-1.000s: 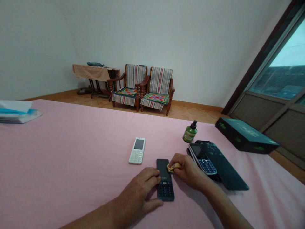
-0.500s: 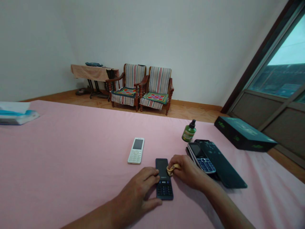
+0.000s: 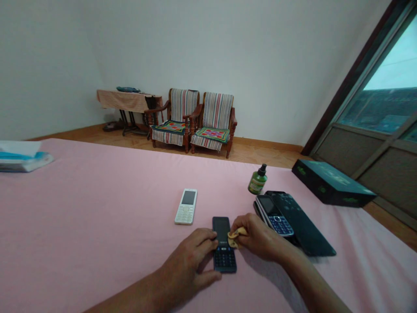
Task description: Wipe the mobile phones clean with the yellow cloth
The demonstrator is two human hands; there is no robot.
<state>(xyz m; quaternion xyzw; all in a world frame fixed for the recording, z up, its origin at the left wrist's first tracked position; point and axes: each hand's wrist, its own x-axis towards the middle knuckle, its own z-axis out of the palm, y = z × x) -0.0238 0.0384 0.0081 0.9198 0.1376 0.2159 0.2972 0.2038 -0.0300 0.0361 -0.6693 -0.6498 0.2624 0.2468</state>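
A dark keypad mobile phone [image 3: 224, 259] lies face up on the pink sheet in front of me. My left hand [image 3: 191, 256] grips it along its left side, fingertips at the screen's edge and thumb by the lower corner. Pinched in my right hand [image 3: 256, 234] is a small yellowish cloth [image 3: 235, 238], pressed against the phone's right edge beside the screen. Just beyond lies a white keypad phone [image 3: 186, 207]. To the right, another keypad phone [image 3: 278, 219] with blue-black keys rests on a dark flip case [image 3: 304, 226].
A green spray bottle [image 3: 257, 180] stands behind the flip case. Farther right is a black and green box [image 3: 332, 182]. At the far left lies a white and blue packet [image 3: 22, 156]. Past the sheet's far edge [image 3: 137, 150] stand two wooden armchairs [image 3: 211, 117] and a cloth-covered table [image 3: 124, 100].
My right hand has slid the cloth slightly down the phone's right edge, toward the keypad. The left hand and the phone stay in place.
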